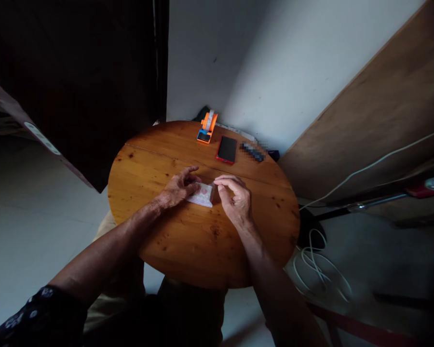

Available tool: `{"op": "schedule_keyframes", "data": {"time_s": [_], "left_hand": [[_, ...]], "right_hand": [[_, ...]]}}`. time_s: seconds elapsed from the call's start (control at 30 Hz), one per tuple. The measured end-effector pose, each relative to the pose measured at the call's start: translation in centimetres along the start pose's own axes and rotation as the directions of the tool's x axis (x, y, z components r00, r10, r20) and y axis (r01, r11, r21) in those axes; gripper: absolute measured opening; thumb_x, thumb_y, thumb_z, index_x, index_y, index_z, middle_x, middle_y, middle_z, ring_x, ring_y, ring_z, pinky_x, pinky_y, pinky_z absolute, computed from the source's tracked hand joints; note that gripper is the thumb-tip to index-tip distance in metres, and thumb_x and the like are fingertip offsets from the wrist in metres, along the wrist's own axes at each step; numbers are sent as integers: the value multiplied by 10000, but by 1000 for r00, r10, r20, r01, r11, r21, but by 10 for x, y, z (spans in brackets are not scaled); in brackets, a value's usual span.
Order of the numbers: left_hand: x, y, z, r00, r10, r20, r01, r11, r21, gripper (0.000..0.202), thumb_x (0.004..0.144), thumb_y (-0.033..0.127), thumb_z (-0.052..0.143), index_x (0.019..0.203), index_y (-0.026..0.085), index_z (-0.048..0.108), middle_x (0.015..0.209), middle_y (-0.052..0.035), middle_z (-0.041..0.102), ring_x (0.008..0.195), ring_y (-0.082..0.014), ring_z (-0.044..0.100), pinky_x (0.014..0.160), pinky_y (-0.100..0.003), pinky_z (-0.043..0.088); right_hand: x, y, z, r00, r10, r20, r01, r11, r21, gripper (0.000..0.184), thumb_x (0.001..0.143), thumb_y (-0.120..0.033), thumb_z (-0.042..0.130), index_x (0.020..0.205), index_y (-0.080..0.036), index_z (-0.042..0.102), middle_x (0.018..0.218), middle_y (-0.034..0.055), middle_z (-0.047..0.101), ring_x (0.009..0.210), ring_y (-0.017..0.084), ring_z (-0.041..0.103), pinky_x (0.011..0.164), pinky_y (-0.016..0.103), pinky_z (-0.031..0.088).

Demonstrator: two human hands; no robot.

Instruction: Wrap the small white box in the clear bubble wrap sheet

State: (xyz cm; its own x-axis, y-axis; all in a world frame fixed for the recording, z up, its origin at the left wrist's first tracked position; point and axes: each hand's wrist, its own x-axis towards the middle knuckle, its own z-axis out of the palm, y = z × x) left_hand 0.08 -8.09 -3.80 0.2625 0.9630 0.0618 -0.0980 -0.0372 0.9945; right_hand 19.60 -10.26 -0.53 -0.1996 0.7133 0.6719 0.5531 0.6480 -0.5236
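Unreadably small pink marks dot the whitish packet.

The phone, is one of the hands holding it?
No, the phone lies on the table, beyond the left hand and the right hand.

Two bare hands: one left hand, one right hand. One clear-wrapped white packet between the two, under the left fingers. Beyond both hands, one orange tape dispenser with one tape roll. Beyond the right hand, one red-edged phone; farther right, one dark object, pixelated past naming. Beneath both hands, one round table. Well right of the right hand, white cable loops, too tangled to count.
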Motion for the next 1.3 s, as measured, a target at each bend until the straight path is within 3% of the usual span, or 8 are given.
{"op": "schedule_keyframes", "data": {"time_s": [0.3,0.77,0.93,1.13,1.3], "left_hand": [[-2,4,0,1000,-8,-7,8,1000,26,698,765,230,727,1406,130,468,1122,-121,662,828,-153,621,720,-279,480],[-1,1,0,1000,14,1,-14,999,43,568,807,218,686,1344,117,528,1084,-95,665,821,-131,599,713,-254,476],[-1,0,0,1000,8,-2,-7,1000,23,551,781,235,709,1302,136,558,1076,-85,657,805,-128,599,694,-250,465],[-1,-1,0,1000,13,-5,-13,1000,21,533,785,232,701,1289,130,560,1082,-91,661,804,-126,600,688,-241,473],[0,-4,0,1000,30,-3,-30,999,28,535,769,246,715,1275,138,580,1064,-82,666,790,-123,599,683,-240,467]], "right_hand": [[-4,2,3,988,-56,146,63,997,-40,243,867,-136,512,930,-238,723,1088,55,705,1036,231,650,929,439,498],[-4,3,4,979,-74,189,83,996,-37,243,882,-152,508,952,-249,720,1116,53,693,1063,231,640,942,428,490],[-3,0,1,994,-32,108,34,999,-15,279,851,-178,535,1092,-246,659,1158,67,685,1105,244,624,976,449,481],[-5,3,5,988,50,147,-48,999,-20,423,785,-217,639,1205,-243,599,1184,80,690,1101,267,636,983,475,489],[-6,13,13,989,120,87,-121,993,5,357,799,-228,646,1155,-245,627,1142,71,711,1072,249,654,973,454,509]]}}
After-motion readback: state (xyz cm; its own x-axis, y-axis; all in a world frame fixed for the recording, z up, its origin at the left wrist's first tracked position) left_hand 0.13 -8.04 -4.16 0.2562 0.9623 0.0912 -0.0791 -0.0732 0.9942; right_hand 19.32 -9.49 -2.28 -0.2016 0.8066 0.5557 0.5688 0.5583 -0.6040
